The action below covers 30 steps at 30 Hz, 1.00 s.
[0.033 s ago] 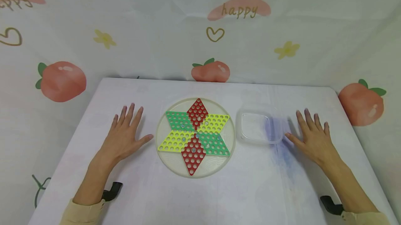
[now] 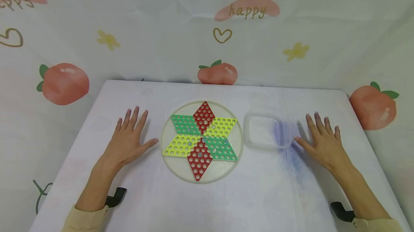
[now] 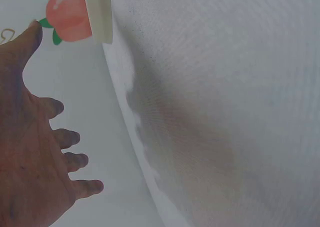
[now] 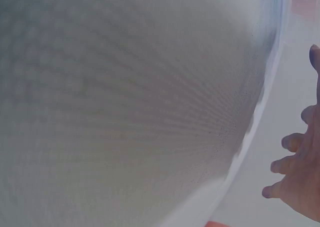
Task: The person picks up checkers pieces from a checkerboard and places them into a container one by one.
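**Both hands flat, game board in the middle**

Your left hand [image 2: 129, 140] lies flat on the white bench [image 2: 148, 203], fingers [image 2: 134, 117] straight and spread a little apart. It holds nothing. Your right hand [image 2: 323, 142] lies flat too, fingers straight and apart, holding nothing.

Between your hands sits the round game board [image 2: 202, 141]. It has a star made of red, green and yellow parts, all full of little holes. A few small clear marbles [image 2: 199, 154] rest in the holes near the middle. Your left thumb is close to the board's edge but not touching it.

Just beside the board, on the right, is a clear plastic box [image 2: 263, 131]. Your right thumb is very near its side; I cannot tell if it touches.

The marbles look like glass, so I think they are hard, smooth and slippery. They may roll away if they slip. Pinch one from the top with your thumb and one finger. The board looks like stiff, light plastic and could slide if you bump it. The box looks light as well, so hold it by its rim.
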Motion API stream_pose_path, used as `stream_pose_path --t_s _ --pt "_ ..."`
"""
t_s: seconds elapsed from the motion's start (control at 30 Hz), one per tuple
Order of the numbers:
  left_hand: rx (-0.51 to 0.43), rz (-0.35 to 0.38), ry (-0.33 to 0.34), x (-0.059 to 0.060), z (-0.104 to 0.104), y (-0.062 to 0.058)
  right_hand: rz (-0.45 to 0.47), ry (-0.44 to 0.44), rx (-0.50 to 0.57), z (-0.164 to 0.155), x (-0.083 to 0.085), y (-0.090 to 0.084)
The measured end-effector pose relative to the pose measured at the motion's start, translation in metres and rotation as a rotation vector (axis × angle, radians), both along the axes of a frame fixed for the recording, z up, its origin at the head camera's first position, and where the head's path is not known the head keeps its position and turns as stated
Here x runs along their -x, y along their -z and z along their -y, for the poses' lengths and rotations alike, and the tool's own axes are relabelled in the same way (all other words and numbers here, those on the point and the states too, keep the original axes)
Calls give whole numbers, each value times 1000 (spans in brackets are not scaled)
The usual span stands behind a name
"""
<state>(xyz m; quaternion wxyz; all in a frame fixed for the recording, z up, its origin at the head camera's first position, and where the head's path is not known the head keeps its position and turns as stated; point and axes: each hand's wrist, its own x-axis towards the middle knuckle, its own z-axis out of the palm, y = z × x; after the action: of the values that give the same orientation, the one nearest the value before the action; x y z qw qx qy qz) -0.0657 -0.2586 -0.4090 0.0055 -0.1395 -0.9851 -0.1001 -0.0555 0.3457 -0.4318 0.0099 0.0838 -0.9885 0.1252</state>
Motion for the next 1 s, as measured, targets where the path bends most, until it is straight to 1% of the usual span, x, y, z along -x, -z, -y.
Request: stream_pose_path --t_s 0.27,0.47,0.67,0.77,0.87,1.0 --pt "7 -4 4 -2 2 2 6 -15 -1 0 0 1" --pt "-14 -5 47 -3 1 0 -32 -66 44 -1 0 -1" --pt "-41 -56 109 -2 -1 -2 -120 -146 120 0 0 -5" --pt "-59 -74 133 -2 -2 -2 -166 -192 161 0 1 -5" --pt "-93 -53 143 -2 -4 -3 -231 -246 199 1 3 -3" --pt "-143 8 137 -2 -9 -4 -352 -318 242 6 6 -2"
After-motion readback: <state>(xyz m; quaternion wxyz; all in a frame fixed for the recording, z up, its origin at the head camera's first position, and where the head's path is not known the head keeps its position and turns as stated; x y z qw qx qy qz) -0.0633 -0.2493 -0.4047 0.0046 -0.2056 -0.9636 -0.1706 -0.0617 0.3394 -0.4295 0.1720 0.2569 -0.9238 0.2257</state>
